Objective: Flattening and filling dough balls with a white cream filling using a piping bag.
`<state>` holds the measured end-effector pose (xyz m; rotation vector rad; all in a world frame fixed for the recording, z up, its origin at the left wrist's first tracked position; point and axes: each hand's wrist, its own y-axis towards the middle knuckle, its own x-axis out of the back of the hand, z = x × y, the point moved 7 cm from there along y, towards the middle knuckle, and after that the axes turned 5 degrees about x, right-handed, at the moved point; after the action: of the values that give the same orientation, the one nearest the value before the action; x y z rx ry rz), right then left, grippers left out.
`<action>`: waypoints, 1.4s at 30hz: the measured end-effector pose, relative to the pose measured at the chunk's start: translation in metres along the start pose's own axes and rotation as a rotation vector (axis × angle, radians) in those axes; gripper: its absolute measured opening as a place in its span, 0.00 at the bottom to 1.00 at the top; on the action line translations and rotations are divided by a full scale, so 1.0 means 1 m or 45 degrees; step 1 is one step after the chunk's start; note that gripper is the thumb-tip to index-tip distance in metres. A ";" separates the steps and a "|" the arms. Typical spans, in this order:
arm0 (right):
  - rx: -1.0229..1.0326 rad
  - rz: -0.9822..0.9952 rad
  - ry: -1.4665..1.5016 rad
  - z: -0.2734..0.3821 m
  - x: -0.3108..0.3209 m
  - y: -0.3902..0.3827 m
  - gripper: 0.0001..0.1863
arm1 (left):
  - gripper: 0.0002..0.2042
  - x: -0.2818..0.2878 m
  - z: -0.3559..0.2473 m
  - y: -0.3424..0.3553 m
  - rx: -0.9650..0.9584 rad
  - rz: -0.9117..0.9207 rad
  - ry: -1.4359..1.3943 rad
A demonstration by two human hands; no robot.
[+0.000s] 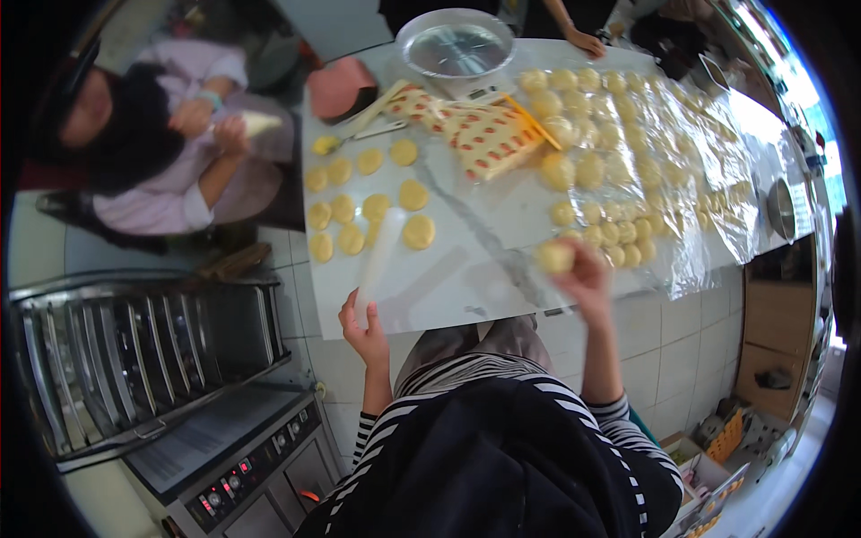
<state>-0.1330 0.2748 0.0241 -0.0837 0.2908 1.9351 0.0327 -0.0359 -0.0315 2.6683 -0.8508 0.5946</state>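
Note:
My left hand (pixel 365 335) is closed around the near end of a white rolling pin (pixel 384 249), which slants away over the table. In my right hand (pixel 587 278), raised above the table's near edge, is a pale yellow dough ball (pixel 555 257), slightly blurred. Several flattened dough rounds (pixel 418 232) lie in loose rows on the white marbled table (pixel 421 291), beyond and beside the pin, which covers part of one. To the right, many dough balls (pixel 590 169) sit in rows, most under a clear plastic sheet (pixel 708 224).
A metal bowl (pixel 456 45) stands on a scale at the back, near a red-patterned cloth (pixel 484 139) and an orange-edged tool (pixel 538 123). Left, a co-worker holds a piping bag (pixel 258 123). Another person's hand (pixel 586 42) rests at the far edge. A metal rack (pixel 152 359) and oven (pixel 242 466) stand lower left.

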 end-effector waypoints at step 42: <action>-0.018 0.608 -1.119 -0.081 -0.093 0.001 0.27 | 0.20 -0.040 0.016 -0.056 -0.520 0.497 0.469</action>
<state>-0.1054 0.1710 -0.0364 0.8762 -0.3210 2.2321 0.0413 0.0219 -0.0714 1.9609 -1.2307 0.8590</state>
